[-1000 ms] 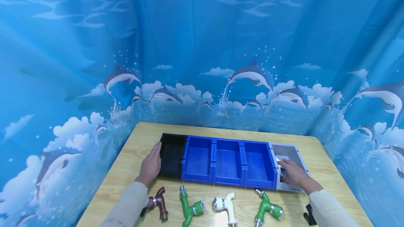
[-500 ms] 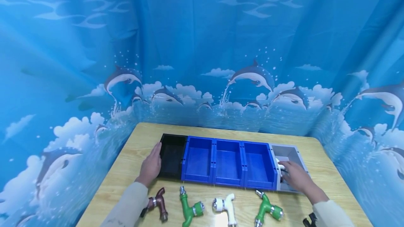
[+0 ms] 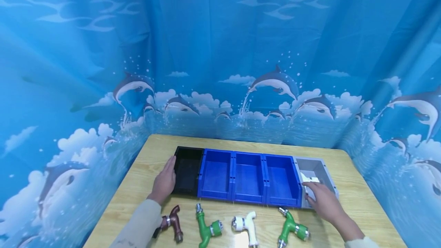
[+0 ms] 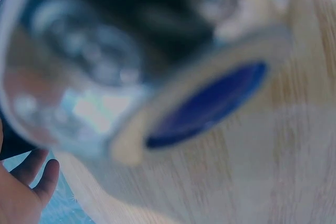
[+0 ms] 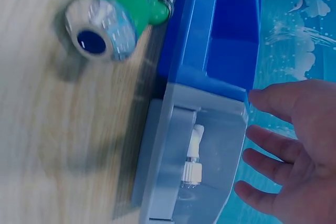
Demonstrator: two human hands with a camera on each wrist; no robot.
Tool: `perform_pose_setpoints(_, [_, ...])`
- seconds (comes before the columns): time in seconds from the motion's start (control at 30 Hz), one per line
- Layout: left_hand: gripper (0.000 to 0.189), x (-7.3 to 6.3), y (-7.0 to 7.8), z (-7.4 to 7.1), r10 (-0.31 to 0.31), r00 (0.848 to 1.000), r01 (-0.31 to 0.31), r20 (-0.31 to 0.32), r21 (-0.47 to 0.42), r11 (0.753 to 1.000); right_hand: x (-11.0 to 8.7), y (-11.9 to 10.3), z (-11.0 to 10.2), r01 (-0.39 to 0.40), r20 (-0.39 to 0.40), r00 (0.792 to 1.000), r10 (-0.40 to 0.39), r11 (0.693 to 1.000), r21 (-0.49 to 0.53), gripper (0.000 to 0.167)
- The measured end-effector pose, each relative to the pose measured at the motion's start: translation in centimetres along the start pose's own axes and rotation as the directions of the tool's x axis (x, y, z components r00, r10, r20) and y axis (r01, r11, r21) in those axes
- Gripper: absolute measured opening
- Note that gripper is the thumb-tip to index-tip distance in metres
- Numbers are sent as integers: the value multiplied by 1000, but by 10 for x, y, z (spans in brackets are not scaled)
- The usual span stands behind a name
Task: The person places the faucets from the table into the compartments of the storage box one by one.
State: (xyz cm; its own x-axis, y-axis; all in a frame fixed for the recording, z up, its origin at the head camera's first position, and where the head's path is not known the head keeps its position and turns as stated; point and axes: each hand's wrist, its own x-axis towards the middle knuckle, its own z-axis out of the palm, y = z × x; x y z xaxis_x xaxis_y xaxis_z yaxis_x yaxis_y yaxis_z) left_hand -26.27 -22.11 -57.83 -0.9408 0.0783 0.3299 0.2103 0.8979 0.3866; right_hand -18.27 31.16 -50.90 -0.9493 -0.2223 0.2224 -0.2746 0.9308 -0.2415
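Observation:
My right hand (image 3: pixel 324 204) hovers over the front of the grey bin (image 3: pixel 325 169), fingers spread and holding nothing. Below it a white faucet (image 5: pixel 193 153) lies inside that bin, apart from the fingers in the right wrist view; from the head the hand partly covers it. With extended fingers, my left hand (image 3: pixel 163 183) rests along the left side of the black bin (image 3: pixel 187 171). A large blurred chrome faucet end with a blue disc (image 4: pixel 210 103) fills much of the left wrist view, where only a few left fingers show.
Three blue bins (image 3: pixel 249 175) stand joined between the black and grey ones. Along the front of the wooden table (image 3: pixel 138 163) lie a brown faucet (image 3: pixel 175 223), a green faucet (image 3: pixel 205 229), another white faucet (image 3: pixel 250 227) and a second green faucet (image 3: pixel 289 227). A dolphin-print curtain (image 3: pixel 220 68) surrounds the table.
My right hand has let go of the white faucet, which now lies in the grey bin. The hand has drawn back slightly toward the front. My left hand has stayed put.

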Motion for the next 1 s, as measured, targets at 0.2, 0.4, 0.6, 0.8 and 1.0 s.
perform_pose_setpoints(0.2, [58,1,2,-1,-20,999,20,28,1,1000,-14,-13,-2,-41,-24,999,42,998,54,37])
perform_pose_setpoints(0.4, [59,1,5,-4,-40,998,40,50,0,999,-24,-21,-2,-66,-19,997,68,994,86,39])
perform_pose_setpoints(0.6, [58,0,5,-4,-39,999,39,38,-3,999,-30,-23,-4,-104,9,995,104,991,84,46])
perform_pose_setpoints(0.8, [57,0,4,-2,-35,999,35,22,-2,999,-33,-27,-6,-115,21,993,114,989,97,51])
perform_pose_setpoints(1.0, [57,-1,3,-2,-38,999,38,25,-2,999,-37,-35,-4,-140,60,989,134,983,118,57])
